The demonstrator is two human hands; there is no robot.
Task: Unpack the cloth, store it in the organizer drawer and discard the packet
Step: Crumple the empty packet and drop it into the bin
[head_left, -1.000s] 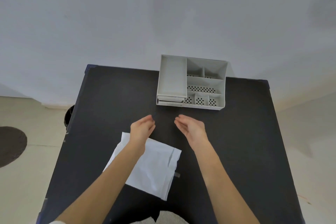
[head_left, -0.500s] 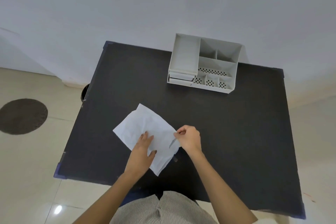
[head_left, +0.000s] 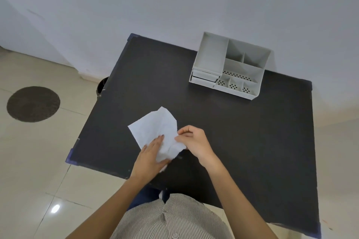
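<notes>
The white packet (head_left: 153,130) lies on the near-left of the table (head_left: 252,141), long axis near to far. The right hand (head_left: 191,141) pinches its right edge while the left hand (head_left: 150,156) presses flat on its near end. The organizer (head_left: 231,68) waits far right.

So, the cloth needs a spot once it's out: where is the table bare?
Bare table between packet and organizer, and along the right, beside the right hand. Crowded near-left, where the left hand presses and the right hand pinches the packet.

Left hand (head_left: 150,156), right hand (head_left: 194,141) on white packet (head_left: 153,126) (organizer (head_left: 211,60) well apart)
</notes>
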